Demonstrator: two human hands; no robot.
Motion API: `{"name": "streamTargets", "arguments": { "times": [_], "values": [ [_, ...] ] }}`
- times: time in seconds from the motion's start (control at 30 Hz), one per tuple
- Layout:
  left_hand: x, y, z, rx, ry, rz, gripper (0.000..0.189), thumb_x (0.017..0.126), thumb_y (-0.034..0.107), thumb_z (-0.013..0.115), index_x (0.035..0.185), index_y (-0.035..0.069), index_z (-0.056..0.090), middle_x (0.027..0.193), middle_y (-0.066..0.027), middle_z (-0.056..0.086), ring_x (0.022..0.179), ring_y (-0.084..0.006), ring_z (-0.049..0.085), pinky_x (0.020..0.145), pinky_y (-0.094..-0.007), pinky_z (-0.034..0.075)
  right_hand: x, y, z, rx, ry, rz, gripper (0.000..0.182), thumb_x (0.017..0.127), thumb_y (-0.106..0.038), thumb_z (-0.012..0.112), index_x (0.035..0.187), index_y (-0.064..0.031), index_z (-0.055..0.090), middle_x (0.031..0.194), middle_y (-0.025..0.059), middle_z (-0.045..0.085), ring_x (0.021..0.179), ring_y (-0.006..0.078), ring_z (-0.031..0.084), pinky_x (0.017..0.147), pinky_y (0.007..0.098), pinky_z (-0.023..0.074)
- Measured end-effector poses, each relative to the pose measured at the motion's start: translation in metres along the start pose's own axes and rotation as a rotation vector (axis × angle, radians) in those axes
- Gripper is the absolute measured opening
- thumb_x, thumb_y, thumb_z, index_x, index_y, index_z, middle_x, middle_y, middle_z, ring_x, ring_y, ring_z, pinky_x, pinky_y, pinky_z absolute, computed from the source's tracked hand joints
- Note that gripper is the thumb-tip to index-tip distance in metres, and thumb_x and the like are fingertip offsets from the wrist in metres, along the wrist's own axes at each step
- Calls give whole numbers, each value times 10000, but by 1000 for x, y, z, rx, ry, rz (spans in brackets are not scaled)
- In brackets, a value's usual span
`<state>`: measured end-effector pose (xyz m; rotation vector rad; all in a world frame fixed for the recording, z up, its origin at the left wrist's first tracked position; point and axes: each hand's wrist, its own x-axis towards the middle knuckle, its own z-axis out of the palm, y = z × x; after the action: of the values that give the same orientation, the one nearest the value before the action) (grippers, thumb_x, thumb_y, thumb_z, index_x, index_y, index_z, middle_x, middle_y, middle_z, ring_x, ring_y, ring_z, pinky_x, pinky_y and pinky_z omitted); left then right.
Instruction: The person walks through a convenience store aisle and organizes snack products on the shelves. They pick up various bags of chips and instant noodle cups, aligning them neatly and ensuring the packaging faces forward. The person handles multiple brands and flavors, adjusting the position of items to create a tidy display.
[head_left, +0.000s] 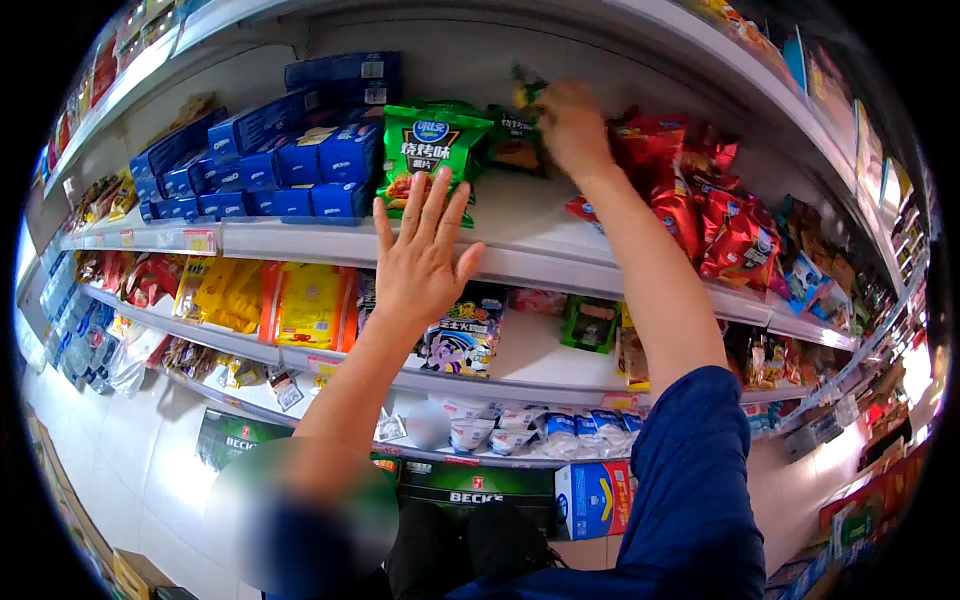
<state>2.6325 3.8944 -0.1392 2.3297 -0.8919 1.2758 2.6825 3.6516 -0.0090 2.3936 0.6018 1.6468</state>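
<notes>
A green bag of barbecue-style potato chips (435, 142) stands upright at the front of the upper shelf (525, 217), with another green bag partly visible behind it. My left hand (424, 259) is spread flat over the bag's lower front, fingers apart, gripping nothing. Farther back, my right hand (574, 124) is blurred beside a darker green snack bag (517, 139) that lies in shadow. Its fingertips overlap a blurred green-and-yellow packet end (529, 88); whether they pinch it is unclear.
Blue Oreo boxes (296, 154) are stacked to the left. Red snack bags (739, 232) heap up to the right, near the shelf's front edge. Lower shelves hold yellow packets (307, 304) and white cups (472, 431). A Beck's carton (478, 487) stands by my legs.
</notes>
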Motion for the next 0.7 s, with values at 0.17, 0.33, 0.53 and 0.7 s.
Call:
{"name": "streamTargets", "arguments": {
  "times": [0.17, 0.33, 0.53, 0.7],
  "values": [
    [4, 6, 1, -2, -15, -2, 625, 901, 409, 483, 1441, 138, 322, 1534, -67, 224, 1429, -259, 161, 1118, -564, 41, -34, -37, 25, -39, -469, -17, 217, 757, -42, 556, 937, -54, 677, 985, 172, 596, 1017, 339, 563, 855, 421, 475],
    [3, 5, 1, -5, -10, 6, 614, 912, 411, 468, 1442, 138, 322, 1531, -71, 235, 1427, -261, 167, 1117, -566, 40, -25, -37, -6, 424, -568, 113, 333, 763, -22, 606, 1093, -39, 643, 1134, 176, 592, 1025, 321, 591, 889, 393, 465],
    [3, 8, 2, 3, 22, 9, 613, 908, 438, 476, 1428, 139, 347, 1523, -66, 253, 1421, -255, 187, 1117, -565, 61, -16, -5, -20, 229, -351, 332, 460, 728, -81, 686, 1175, -38, 584, 1169, 200, 573, 1072, 328, 568, 927, 389, 447],
    [3, 4, 1, 39, -17, 0, 611, 924, 426, 445, 1445, 135, 313, 1531, -79, 231, 1430, -268, 155, 1118, -569, 44, -20, -37, 1, -109, -697, 218, 889, 654, -103, 729, 1434, -125, 305, 1446, 147, 340, 1354, 318, 315, 1102, 442, 294]
  ]
}}
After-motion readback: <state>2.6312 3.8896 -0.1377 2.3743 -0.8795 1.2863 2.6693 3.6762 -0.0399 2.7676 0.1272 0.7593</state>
